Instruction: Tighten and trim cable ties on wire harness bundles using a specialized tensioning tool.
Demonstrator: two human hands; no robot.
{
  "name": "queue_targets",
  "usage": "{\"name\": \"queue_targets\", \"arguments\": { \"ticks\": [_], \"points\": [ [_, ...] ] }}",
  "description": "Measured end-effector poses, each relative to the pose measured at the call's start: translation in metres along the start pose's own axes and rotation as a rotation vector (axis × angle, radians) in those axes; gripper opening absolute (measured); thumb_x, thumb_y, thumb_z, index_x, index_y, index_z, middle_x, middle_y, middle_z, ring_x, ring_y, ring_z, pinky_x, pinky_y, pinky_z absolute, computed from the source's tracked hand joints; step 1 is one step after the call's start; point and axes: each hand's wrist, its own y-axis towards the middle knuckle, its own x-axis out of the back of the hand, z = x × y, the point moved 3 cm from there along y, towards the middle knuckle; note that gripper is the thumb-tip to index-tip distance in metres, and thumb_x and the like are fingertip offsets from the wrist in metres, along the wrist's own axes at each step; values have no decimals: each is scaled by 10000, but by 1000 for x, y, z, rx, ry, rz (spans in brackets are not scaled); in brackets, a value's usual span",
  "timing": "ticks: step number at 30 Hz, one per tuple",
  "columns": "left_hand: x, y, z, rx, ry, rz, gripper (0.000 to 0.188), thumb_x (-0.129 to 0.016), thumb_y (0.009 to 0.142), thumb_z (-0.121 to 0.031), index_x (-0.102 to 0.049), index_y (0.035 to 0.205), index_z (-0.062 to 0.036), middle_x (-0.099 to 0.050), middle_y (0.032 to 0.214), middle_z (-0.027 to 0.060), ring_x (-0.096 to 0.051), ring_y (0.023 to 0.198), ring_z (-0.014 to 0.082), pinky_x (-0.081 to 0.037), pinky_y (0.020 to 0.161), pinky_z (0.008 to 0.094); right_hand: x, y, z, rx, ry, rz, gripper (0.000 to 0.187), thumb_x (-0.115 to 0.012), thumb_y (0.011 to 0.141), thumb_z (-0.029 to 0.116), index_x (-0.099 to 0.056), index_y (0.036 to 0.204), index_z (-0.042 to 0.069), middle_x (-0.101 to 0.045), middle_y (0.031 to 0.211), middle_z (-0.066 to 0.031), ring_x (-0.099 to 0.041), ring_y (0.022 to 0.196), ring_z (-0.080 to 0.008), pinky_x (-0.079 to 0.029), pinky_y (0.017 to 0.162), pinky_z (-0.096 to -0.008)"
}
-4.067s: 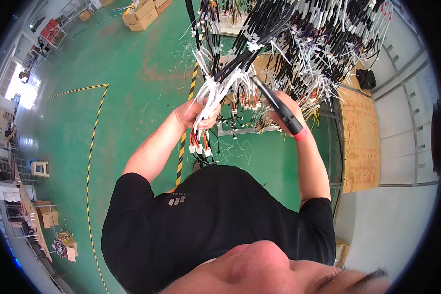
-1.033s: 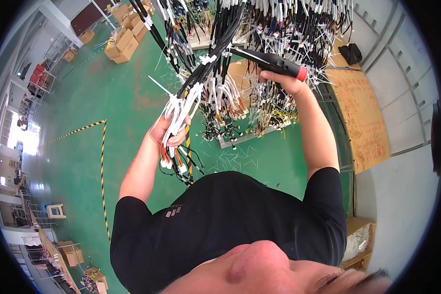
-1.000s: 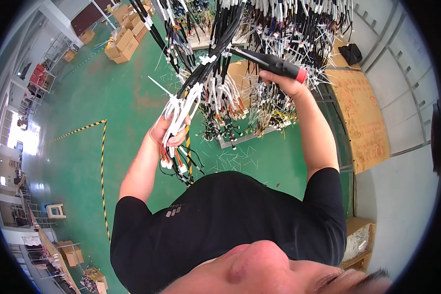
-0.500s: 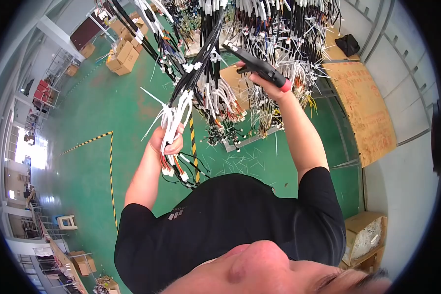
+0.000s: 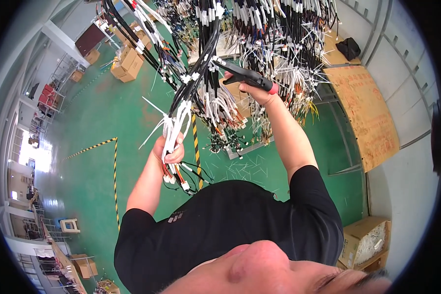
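Two bare hands over here, both full. Left hand [image 5: 170, 151] is wrapped snugly around a wiring harness [image 5: 182, 93], right on its floppy white sleeves [image 5: 171, 128]. Just below that grip, thin wires end in blocky white connectors [image 5: 184, 185]; just above it, stiff cable-tie tails [image 5: 152, 104] poke out sideways, then smooth black cables [image 5: 208, 51] run up and away. Right hand [image 5: 256, 94] is closed around a black cable-tie gun [image 5: 250, 77], hard shell, red end cap [image 5: 274, 88], nose pointed at those black cables. Can't tell if it's touching.

Beyond the gun hangs a shaggy mass of harnesses [image 5: 304, 44]. Below both grips: green floor [image 5: 93, 181], littered with white plastic snippets [image 5: 240, 169], plus striped yellow-black tape [image 5: 196, 147] beside the left grip. Right of the gun there's a grainy plywood board [image 5: 370, 117] and, nearer the person's body, a cardboard box [image 5: 349, 250] holding pale scraps [image 5: 371, 242].
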Motion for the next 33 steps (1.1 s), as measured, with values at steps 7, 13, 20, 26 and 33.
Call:
{"name": "queue_targets", "arguments": {
  "ticks": [7,13,20,26,33],
  "points": [
    [-4,4,2,-19,-18,33,285,-452,1111,-248,-589,1238,-33,-540,525,65,-460,360,142,-313,336,281,-6,6,6,23,0,20,636,-812,905,323,-631,1457,64,-692,1407,-90,-582,1392,-258,-359,1230,-445],
    [-3,4,2,-3,-10,1,290,-408,1124,-260,-594,1186,-46,-546,519,56,-471,359,149,-309,326,278,-22,-1,4,69,134,18,618,-813,936,264,-606,1491,89,-702,1393,-71,-608,1353,-221,-396,1203,-414],
    [-1,5,6,14,-40,-1,293,-407,1127,-264,-590,1181,-42,-541,521,67,-464,359,141,-322,325,277,-20,3,34,48,95,54,524,-783,947,209,-645,1431,64,-710,1365,-92,-616,1336,-227,-418,1187,-419],
    [-2,8,6,38,-6,-18,271,-431,1118,-244,-586,1186,-32,-525,517,71,-450,354,136,-324,325,276,-17,0,50,-27,9,60,539,-782,951,290,-646,1417,55,-716,1332,-83,-629,1306,-226,-427,1172,-400],
    [2,6,9,35,52,-54,270,-445,1108,-226,-592,1239,-41,-514,520,77,-425,349,143,-317,336,287,-5,-31,51,-41,-420,-170,189,-826,909,159,-704,1011,56,-696,847,6,-641,782,-116,-538,730,-310]
  ]
}}
